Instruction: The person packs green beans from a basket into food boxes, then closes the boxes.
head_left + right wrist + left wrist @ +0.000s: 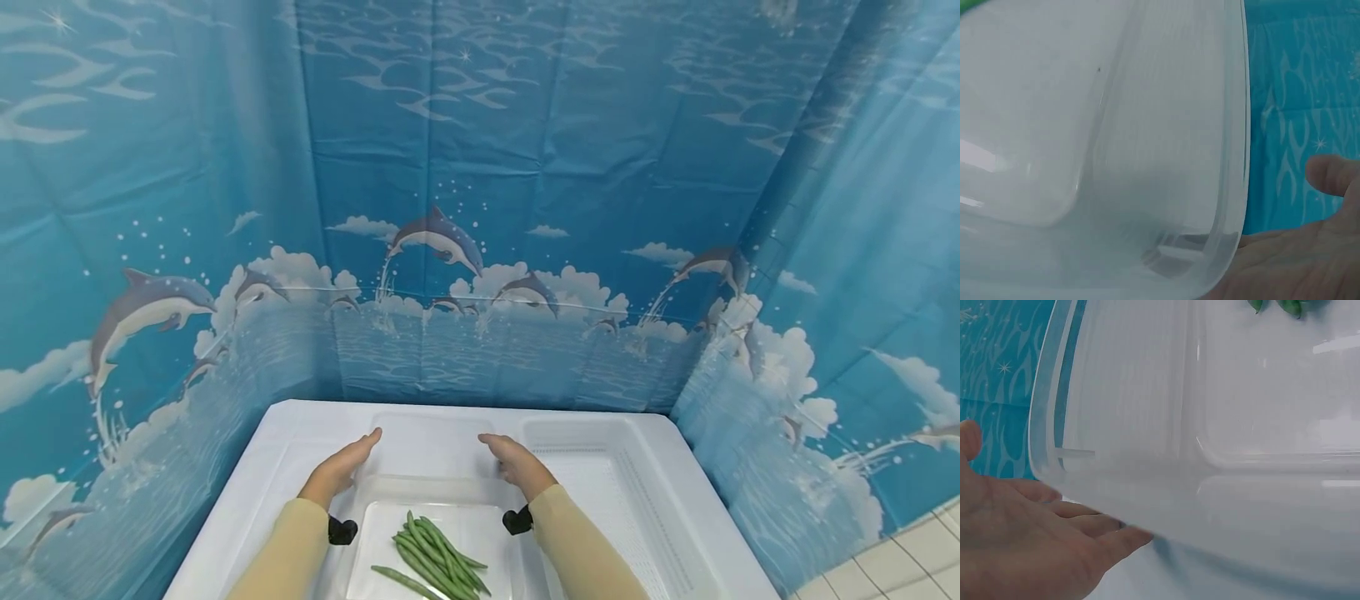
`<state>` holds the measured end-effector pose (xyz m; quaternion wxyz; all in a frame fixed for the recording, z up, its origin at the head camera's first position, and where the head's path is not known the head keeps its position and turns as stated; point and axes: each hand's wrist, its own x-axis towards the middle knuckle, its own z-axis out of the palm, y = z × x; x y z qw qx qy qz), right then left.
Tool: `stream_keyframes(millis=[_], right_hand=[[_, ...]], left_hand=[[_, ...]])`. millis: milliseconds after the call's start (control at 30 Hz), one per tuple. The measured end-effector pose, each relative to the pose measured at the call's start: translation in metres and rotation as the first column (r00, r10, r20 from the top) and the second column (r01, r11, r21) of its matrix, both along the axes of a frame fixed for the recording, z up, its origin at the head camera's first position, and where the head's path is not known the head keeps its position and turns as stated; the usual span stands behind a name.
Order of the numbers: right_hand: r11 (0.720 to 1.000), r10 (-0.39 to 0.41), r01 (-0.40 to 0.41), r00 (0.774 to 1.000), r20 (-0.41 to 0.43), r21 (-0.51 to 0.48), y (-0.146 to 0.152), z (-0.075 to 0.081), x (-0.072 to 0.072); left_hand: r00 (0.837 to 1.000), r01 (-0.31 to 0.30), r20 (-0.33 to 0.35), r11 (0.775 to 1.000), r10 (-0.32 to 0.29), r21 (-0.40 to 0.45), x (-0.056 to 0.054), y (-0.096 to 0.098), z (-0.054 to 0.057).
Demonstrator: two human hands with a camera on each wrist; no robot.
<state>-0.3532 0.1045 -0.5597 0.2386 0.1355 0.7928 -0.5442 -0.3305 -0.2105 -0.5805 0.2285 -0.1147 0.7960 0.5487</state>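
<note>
A clear plastic box (435, 490) lies in front of me with several green beans (438, 557) on its floor, one bean a little apart from the bunch. On its left is my left hand (343, 468), thumb raised and fingers extended. In the left wrist view the fingers (1094, 524) pass behind the box's corner, right at its wall. My right hand (521, 465) mirrors it on the right side, thumb up and apart from the rim. Its fingers are partly hidden behind the box wall (1235, 156) in the right wrist view. Neither hand curls round anything.
A white basket with a perforated floor (592, 475) stands at the right on the white table (300, 425). Beyond the box is a pale rectangular tray or lid (431, 442). A blue dolphin-print curtain (495, 358) encloses the table's back and sides.
</note>
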Motion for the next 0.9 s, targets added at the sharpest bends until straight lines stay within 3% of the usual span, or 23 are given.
stream_keyframes(millis=[200,333,500,600,700,800,900], right_hand=[[0.999,-0.007,0.008,1.000,0.029,-0.039,0.005,-0.005,-0.005],[0.988,-0.081,0.085,0.996,0.040,-0.129,0.004,-0.007,-0.009],[0.972,-0.138,0.137,0.990,0.007,-0.192,0.001,-0.002,-0.011],[0.972,-0.144,0.131,0.988,-0.057,-0.193,0.001,0.006,-0.013],[0.973,-0.134,0.104,0.981,-0.137,-0.207,0.004,0.019,-0.015],[0.976,-0.109,0.060,0.967,-0.232,-0.212,0.009,0.035,-0.016],[0.977,-0.117,0.052,0.941,-0.317,-0.206,0.014,0.050,-0.011]], left_hand=[[1.000,-0.016,0.012,1.000,0.016,-0.009,-0.002,0.008,-0.002],[1.000,-0.013,0.007,1.000,0.013,-0.005,-0.005,0.009,0.000],[0.999,-0.054,-0.009,0.998,0.054,0.017,-0.009,0.003,0.013],[0.991,-0.114,-0.069,0.993,0.111,-0.028,-0.011,-0.004,0.024],[0.963,-0.197,-0.207,0.974,0.171,-0.114,-0.011,-0.008,0.039],[0.910,-0.282,-0.362,0.942,0.203,-0.181,-0.007,-0.010,0.055],[0.856,-0.333,-0.471,0.925,0.214,-0.185,0.003,-0.011,0.072]])
